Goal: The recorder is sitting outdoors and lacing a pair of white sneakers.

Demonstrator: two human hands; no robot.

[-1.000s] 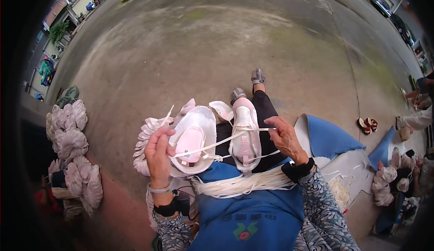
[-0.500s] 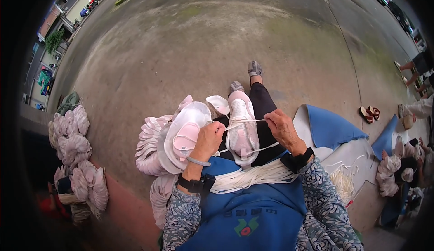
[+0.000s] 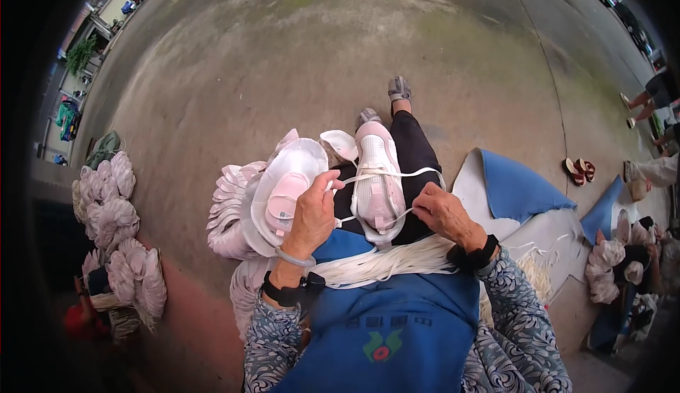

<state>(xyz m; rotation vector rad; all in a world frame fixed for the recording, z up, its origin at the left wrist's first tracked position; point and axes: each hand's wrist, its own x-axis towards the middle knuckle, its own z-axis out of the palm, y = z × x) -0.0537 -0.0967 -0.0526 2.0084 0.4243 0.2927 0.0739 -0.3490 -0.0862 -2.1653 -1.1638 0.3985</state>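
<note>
A pink and white shoe upper (image 3: 377,180) lies lengthwise on my lap, its toe pointing away from me. White shoelace (image 3: 409,174) crosses over its middle and bows out in a loose loop on the right. My left hand (image 3: 312,216), just left of the upper, is closed on the lace between thumb and forefinger. On the right side, beside the heel end, my right hand (image 3: 448,214) pinches a stretch of lace near the upper's lower edge. A bundle of white laces (image 3: 386,265) lies across my blue apron (image 3: 404,308), below both hands.
Stacked pink and white uppers (image 3: 234,212) rest left of my lap, with more bundles (image 3: 117,216) farther left. Blue and white sheet material (image 3: 520,184) and loose laces (image 3: 535,272) lie at right. Sandals (image 3: 579,171) sit on the concrete floor, near other people at the right edge.
My right hand has come down toward the heel end, and the lace, stretched taut between my hands before, now bows loosely at the right. My left hand has shifted slightly left.
</note>
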